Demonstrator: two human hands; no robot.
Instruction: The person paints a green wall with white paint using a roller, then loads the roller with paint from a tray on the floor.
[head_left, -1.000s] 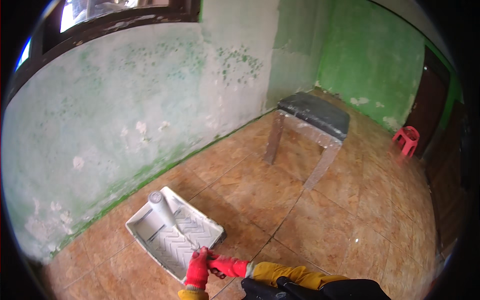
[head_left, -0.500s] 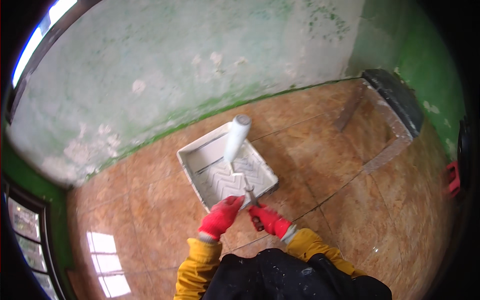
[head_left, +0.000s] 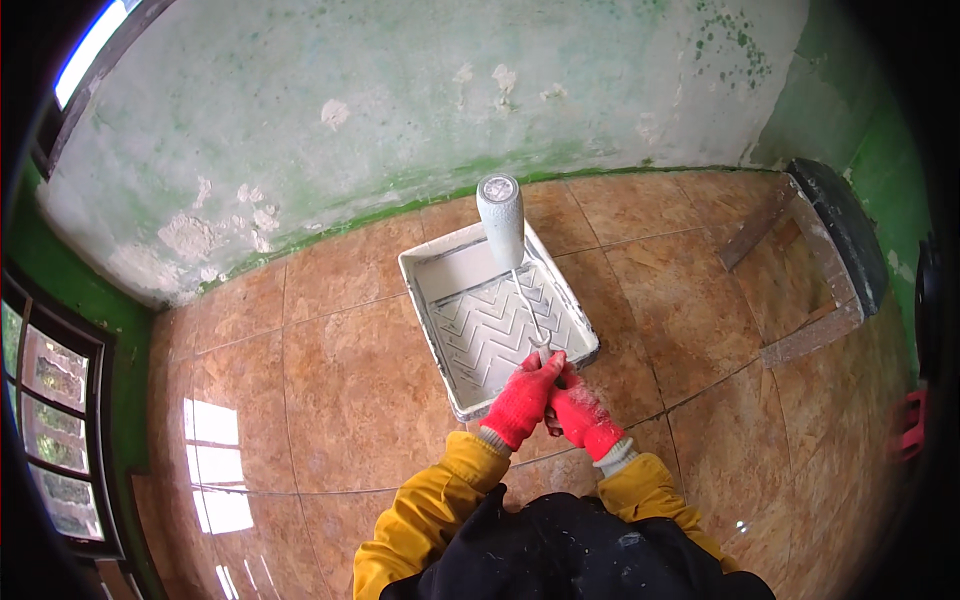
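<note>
A paint roller (head_left: 503, 225) with a pale, paint-covered sleeve is held upright over the white paint tray (head_left: 440, 375), its end cap facing up at me. My left hand (head_left: 521, 403), in a red glove, is closed round the top of the roller's handle, where the bent wire frame enters it. Just below and to the right, my right hand (head_left: 585, 412), also red-gloved, is wrapped round the same handle; the gloves touch and hide most of it. White paint coats the tray's zigzag ribs. Pale dust marks the right glove.
The tray stands on brown floor tiles (head_left: 345, 390). Beyond it rises a peeling green and white wall (head_left: 380, 140). A dark-topped bench (head_left: 840, 235) lies on its side at the right, near a red object (head_left: 908, 425). A barred window (head_left: 55, 410) is at the left.
My left hand has moved up and right onto the roller's handle, joining my right hand. The roller has turned more end-on to me. The whole view has shifted.
</note>
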